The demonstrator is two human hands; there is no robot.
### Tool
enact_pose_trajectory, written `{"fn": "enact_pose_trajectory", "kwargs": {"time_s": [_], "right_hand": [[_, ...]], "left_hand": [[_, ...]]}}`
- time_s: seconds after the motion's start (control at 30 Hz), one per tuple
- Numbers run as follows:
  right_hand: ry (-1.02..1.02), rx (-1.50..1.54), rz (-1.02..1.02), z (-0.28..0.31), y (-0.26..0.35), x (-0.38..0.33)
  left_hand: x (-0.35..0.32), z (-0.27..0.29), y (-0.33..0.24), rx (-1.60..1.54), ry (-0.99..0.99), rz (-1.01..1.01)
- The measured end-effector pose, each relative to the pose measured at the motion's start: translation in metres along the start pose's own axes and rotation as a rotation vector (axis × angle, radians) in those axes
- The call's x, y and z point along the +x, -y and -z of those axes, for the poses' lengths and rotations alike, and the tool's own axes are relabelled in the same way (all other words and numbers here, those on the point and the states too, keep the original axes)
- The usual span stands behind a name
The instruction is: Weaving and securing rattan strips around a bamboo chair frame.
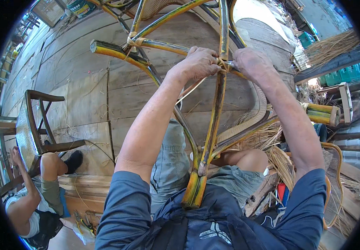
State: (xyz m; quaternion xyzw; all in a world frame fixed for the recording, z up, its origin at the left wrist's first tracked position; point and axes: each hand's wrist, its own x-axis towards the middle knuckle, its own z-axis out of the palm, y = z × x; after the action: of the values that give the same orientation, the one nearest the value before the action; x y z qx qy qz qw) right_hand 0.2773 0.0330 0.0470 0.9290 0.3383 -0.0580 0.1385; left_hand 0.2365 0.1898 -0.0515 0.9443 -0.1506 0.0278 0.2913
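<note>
A chair frame of yellow-and-black mottled bamboo-like poles (pixel 216 110) leans across my lap, its lower end against my body. Two of its poles cross in front of me, bound with a tan rattan strip (pixel 222 66). From the left, my left hand (pixel 201 62) is closed at this binding, fingertips pinching the strip, while a pale loose length (pixel 191 90) trails below it. My right hand (pixel 248 62) is closed on the other side. A thin, shiny piece shows between its fingers and the joint; its kind is hard to tell. Another wrapped joint (pixel 133 39) stands to the upper left.
Wooden boards (pixel 82 93) make up the floor. At left, a co-worker's hand (pixel 17 156) touches a dark chair with a woven panel (pixel 27 129). Pliers (pixel 84 223) lie lower left. Rattan strand bundles (pixel 334 48) and a woven-panel frame (pixel 334 183) are at right.
</note>
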Motion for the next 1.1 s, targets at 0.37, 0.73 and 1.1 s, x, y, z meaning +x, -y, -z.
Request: {"fn": "enact_pose_trajectory", "kwargs": {"time_s": [0.37,0.73,1.1], "right_hand": [[-0.037,0.154,0.3,-0.038,-0.045,0.02],[-0.122,0.185,0.248,-0.034,-0.039,0.004],[-0.14,0.183,0.256,-0.037,-0.042,-0.001]], "left_hand": [[0.002,-0.005,0.002,-0.006,-0.032,-0.048],[0.007,-0.006,-0.003,-0.062,-0.006,-0.014],[0.0,0.007,-0.011,-0.102,0.056,0.052]]}}
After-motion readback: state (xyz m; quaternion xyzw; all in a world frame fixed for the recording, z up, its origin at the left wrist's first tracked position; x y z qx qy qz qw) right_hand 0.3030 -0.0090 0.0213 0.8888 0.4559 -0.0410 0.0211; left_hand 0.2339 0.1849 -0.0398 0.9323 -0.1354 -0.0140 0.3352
